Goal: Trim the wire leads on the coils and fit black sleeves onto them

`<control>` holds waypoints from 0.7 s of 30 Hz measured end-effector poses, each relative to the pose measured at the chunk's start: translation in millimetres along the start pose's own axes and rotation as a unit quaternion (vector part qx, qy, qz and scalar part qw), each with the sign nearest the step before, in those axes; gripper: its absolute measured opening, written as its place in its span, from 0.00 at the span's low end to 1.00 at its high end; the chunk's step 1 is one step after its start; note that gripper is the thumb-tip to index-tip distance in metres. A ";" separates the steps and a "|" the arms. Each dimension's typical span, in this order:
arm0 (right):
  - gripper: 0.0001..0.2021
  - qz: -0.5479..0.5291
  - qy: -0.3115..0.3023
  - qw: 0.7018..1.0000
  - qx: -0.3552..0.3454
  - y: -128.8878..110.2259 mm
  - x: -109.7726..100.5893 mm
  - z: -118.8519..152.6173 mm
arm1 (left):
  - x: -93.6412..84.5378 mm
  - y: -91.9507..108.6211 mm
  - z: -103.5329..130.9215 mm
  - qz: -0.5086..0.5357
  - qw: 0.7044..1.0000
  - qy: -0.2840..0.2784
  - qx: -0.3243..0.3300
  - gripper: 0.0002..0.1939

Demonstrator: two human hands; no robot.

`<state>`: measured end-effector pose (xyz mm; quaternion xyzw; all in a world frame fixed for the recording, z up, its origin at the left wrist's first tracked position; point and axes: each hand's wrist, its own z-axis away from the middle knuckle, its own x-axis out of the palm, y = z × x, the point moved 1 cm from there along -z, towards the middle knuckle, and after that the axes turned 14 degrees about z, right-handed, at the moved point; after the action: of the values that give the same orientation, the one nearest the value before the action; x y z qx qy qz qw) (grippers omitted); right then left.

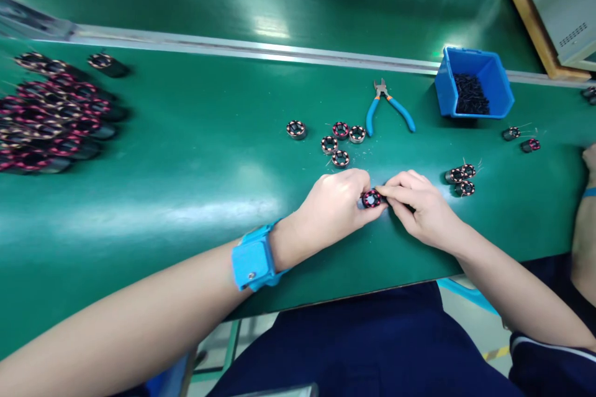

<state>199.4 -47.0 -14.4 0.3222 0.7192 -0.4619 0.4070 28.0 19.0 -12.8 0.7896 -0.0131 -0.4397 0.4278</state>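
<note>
My left hand, with a blue strap on its wrist, grips a small round motor stator with a black body and pink-and-dark windings on its end. Pressed to the stator's right side are the pinched fingertips of my right hand; whatever sits between them is too small to make out. Just beyond my hands stand several loose stators, with copper or pink ends and thin wires. Wire cutters with blue handles lie spread behind them.
A blue bin holds many small black pieces. Three stators lie right of my hands, two more beyond. Many stators are massed at far left. Another person's arm rests at the right edge. A metal rail crosses behind.
</note>
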 end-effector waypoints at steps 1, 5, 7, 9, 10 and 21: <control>0.11 -0.019 0.015 1.000 0.009 0.4 -3.3 -0.1 | -0.1 -0.2 -0.7 -0.011 1.000 -0.001 -0.009 0.12; 0.09 -0.069 0.054 0.996 0.031 2.1 -15.2 1.4 | -2.5 -0.3 -0.1 -0.046 0.999 -0.004 -0.022 0.17; 0.08 -0.054 0.035 0.998 0.013 1.9 -17.3 3.4 | -5.0 1.2 2.6 -0.034 0.999 0.009 -0.003 0.19; 0.06 -0.032 0.029 0.999 -0.009 0.9 -17.6 5.2 | -7.5 3.9 5.5 -0.010 0.999 0.034 0.021 0.17; 0.06 -0.019 0.034 0.999 -0.021 0.2 -17.5 5.8 | -8.4 5.5 6.6 0.001 0.998 0.049 0.030 0.15; 0.07 0.090 0.118 0.987 -0.062 -9.8 -6.9 4.9 | -4.8 14.4 8.2 0.066 0.993 0.074 0.071 0.07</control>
<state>195.8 -55.7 -5.6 0.4125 0.7573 -0.3367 0.3780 24.4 6.3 -1.7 0.8456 -0.0648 -0.3489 0.3987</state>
